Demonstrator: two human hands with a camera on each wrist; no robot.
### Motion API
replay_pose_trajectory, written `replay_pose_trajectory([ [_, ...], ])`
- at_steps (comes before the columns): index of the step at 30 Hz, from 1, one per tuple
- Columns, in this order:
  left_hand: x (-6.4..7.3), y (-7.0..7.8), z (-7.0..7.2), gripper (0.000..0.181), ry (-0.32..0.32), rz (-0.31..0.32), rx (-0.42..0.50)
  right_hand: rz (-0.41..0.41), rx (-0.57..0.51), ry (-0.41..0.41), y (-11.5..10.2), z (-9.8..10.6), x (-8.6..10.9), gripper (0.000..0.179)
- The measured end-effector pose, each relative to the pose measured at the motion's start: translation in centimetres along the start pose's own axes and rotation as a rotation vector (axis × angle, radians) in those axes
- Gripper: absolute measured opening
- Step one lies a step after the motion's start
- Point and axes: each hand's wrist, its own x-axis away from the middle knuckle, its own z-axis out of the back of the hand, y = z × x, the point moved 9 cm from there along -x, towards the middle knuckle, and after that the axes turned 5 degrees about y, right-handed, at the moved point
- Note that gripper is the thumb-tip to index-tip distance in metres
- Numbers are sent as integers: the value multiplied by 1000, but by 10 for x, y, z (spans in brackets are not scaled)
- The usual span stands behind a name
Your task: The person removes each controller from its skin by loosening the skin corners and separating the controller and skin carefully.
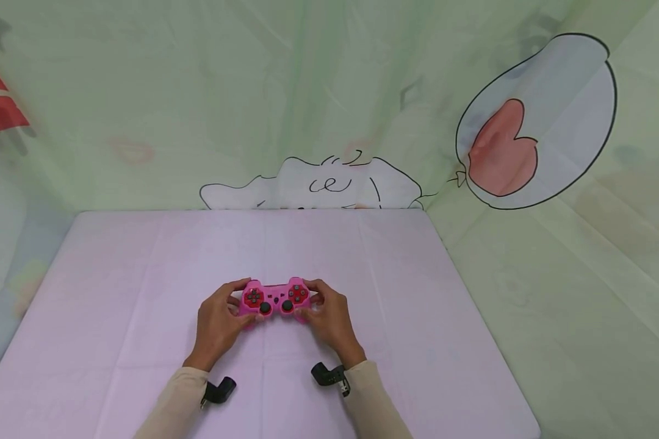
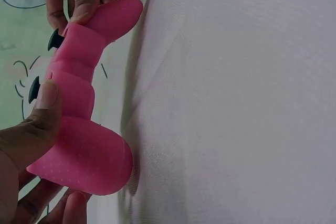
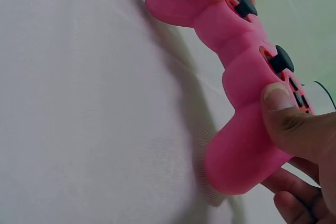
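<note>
A pink game controller (image 1: 276,294) with red button areas and two black thumbsticks is held between both hands, its face turned up toward the head camera. My left hand (image 1: 218,320) grips its left end, thumb along the near edge by the left stick. On the other end, my right hand (image 1: 332,316) holds it the same way, with the thumb beside the right stick. In the left wrist view the controller (image 2: 79,98) shows its near side and a rounded handle. The right wrist view has the controller (image 3: 241,98) with fingers curled beneath the handle.
A table with a pale pinkish-white cloth (image 1: 143,262) lies under the hands. Behind it hangs a light green curtain (image 1: 225,91) with cartoon drawings, including a balloon with a heart (image 1: 571,110) at the right. Both wrists wear a small black camera (image 1: 222,390).
</note>
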Motion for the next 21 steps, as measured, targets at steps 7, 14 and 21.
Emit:
replay_pose_trajectory([
  [7, 2, 5, 3, 79, 43, -66, -24, 13, 13, 18, 0, -1, 1, 60],
  [14, 0, -2, 0, 72, -66, -54, 49, 34, -11, -77, 4, -4, 1, 59],
  [21, -6, -7, -2, 51, -206, -18, 113, 76, -55, -157, 3, -1, -6, 44],
])
